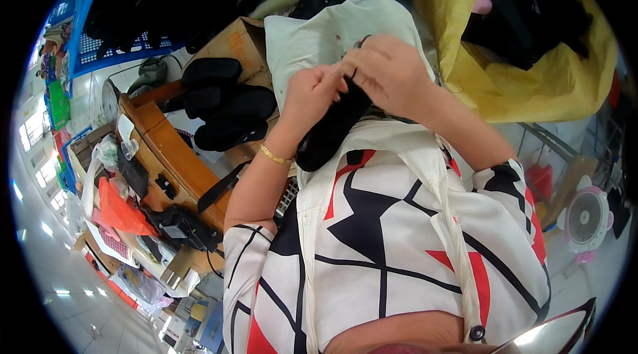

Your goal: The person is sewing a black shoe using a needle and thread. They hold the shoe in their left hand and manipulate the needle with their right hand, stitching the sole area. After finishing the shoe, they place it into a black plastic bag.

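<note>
Here, centre-top of the frame, the left hand (312, 91) and right hand (389, 71) have fingers closed on a black fabric piece (330, 129); best kept taut above the pale cushion (319, 38).

Short-sleeved blouse (392, 234): cream ground, bold black lines, red and black angular patches, dark round button (476, 333) near lower hem. Thin gold bracelet (275, 155) on the left wrist. Forearms bare.

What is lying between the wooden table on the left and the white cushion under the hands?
In the head view, a stack of black shoe soles and a brown cardboard box lie between the wooden table and the white cushion.
</note>
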`<action>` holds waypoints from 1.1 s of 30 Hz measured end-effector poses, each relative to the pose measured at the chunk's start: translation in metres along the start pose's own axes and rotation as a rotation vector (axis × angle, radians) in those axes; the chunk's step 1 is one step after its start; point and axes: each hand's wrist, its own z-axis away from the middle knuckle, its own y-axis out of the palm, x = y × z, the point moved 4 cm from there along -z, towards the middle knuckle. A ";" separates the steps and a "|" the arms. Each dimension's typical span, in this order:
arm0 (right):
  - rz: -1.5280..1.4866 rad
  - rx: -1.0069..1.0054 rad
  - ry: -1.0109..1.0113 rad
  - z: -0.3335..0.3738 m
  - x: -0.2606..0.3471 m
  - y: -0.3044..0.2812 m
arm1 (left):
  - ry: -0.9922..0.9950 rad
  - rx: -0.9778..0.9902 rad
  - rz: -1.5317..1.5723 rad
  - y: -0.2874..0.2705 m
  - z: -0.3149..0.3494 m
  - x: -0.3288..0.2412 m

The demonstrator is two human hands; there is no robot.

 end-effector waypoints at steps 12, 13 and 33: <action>-0.085 0.286 0.616 0.012 -0.085 -0.059 | -0.091 0.023 -0.075 0.011 0.015 0.022; -0.179 0.270 0.689 0.014 -0.087 -0.056 | -0.060 -0.006 -0.119 0.011 0.017 0.020; -0.160 0.657 0.334 0.033 -0.053 0.057 | -0.210 0.052 0.383 0.010 0.014 0.050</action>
